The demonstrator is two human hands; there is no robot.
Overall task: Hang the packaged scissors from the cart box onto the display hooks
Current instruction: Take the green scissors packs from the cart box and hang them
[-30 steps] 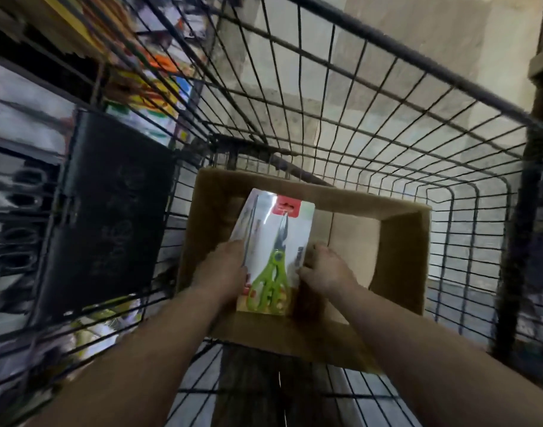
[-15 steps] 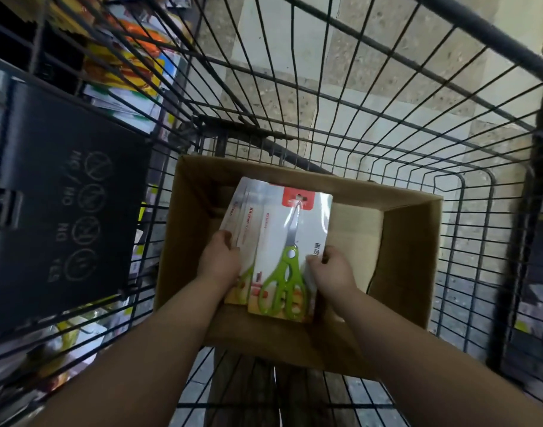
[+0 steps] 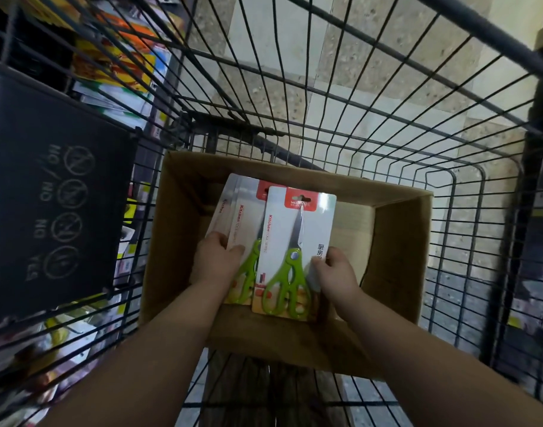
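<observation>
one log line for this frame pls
stage: pickup | left hand: grips rear scissors packs | right hand: pinches front scissors pack | cardboard box: below packs

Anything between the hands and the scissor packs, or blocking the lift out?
No. Left hand grips the rear packs, right hand grips the front pack. The box is open above them; the cart's wire walls stand around it. Hooks can't be made out.

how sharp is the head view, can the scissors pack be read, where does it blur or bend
Head view: the front scissors pack is sharp, "Kitchen" readable; the cart wires bow from the wide-angle lens; the shelf goods at far left are blurred and dim; the box inside is shaded.
</observation>
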